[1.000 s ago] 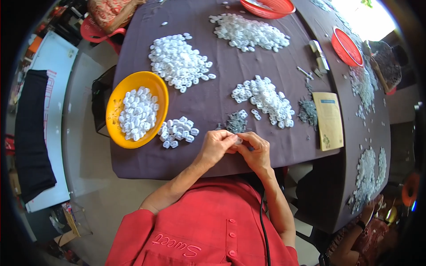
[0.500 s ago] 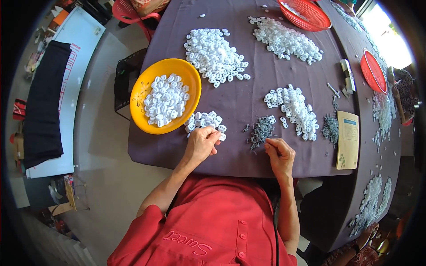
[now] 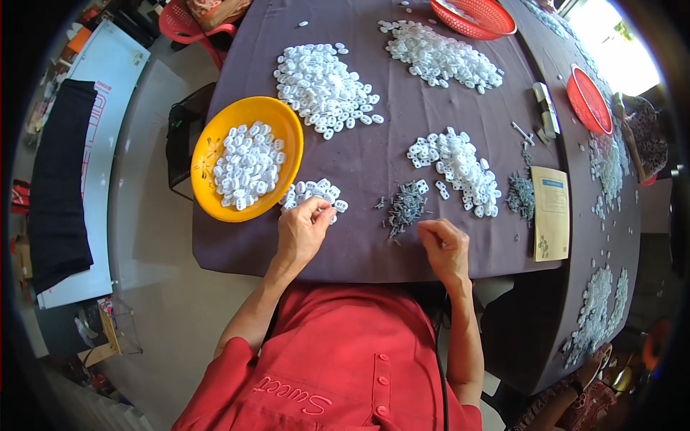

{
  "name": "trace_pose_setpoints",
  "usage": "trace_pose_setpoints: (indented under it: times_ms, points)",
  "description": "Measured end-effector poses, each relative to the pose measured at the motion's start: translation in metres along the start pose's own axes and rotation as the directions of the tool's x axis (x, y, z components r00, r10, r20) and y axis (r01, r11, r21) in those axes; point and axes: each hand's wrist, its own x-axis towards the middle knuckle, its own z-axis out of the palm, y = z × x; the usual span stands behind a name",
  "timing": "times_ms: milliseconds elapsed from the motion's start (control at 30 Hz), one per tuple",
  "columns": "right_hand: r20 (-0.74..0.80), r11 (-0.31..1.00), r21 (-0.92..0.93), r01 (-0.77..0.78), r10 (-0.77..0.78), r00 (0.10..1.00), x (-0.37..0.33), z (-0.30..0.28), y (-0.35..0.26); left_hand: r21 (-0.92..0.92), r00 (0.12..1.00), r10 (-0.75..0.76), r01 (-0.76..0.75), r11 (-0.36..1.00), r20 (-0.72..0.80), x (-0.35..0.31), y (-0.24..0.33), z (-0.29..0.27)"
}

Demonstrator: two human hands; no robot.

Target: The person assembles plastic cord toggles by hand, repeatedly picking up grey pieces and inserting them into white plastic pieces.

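My left hand (image 3: 300,228) is closed in a pinch at the near edge of a small pile of white oval two-hole pieces (image 3: 314,191). Whatever lies between its fingertips is too small to make out. To the left of that pile, an orange-yellow bowl (image 3: 291,147) holds many similar white pieces. Over on the right, my right hand (image 3: 447,248) hovers by the table's front edge, fingers curled together, their contents hidden. Just beyond its fingertips lies a heap of small grey screw-like pins (image 3: 407,207). White square-ended two-hole pieces (image 3: 460,169) are heaped behind the pins.
Larger heaps of white pieces (image 3: 320,86) cover the far table, near a red basket (image 3: 496,29). A second grey pin heap (image 3: 520,194) lies beside a tan booklet (image 3: 550,215). Another person's hand (image 3: 589,370) shows at lower right, near pale pieces (image 3: 595,309).
The whole view has shifted, so the table appears further left. My right hand has drawn slightly away from the grey pins. My left hand stays by the small white pile.
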Motion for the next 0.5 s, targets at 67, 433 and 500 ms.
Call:
trace_pose_setpoints:
  times_ms: [67,433,500]
  points:
    - [0.129,0.982,-0.118,0.15,-0.135,0.982,-0.001,0.0,-0.007,0.096,0.997,0.045,-0.051,0.994,0.068,0.001,0.005,0.007]
    - [0.226,0.855,-0.448,0.261,-0.174,0.958,-0.013,0.025,-0.01,0.416,0.973,0.223,-0.229,0.88,0.064,0.005,0.007,0.018]
    - [0.238,0.873,-0.434,0.223,-0.127,0.963,-0.012,0.024,-0.008,0.355,0.968,0.249,-0.24,0.904,0.02,0.005,0.014,0.023]
